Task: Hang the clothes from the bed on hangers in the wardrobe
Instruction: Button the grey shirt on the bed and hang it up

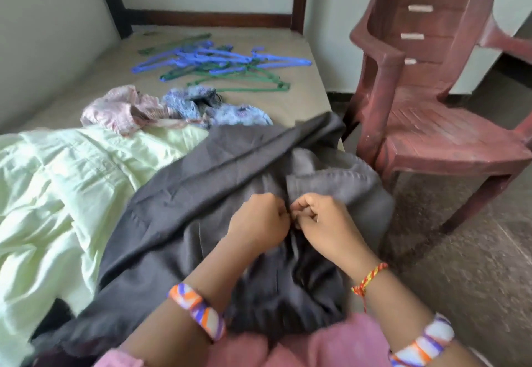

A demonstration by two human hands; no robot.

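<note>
Dark grey cloth, a garment (184, 194), lies across the bed's (288, 102) near right edge; the left hand (257, 221) and right hand (322, 222) both pinch its fabric, knuckles nearly touching. Blue and green hangers (218, 64) sprawl near the bed's far edge.

Home bedroom: bed (293, 99) past the fingers with clothes (72, 182), hangers (218, 63); plastic chair (426, 125) right.
</note>
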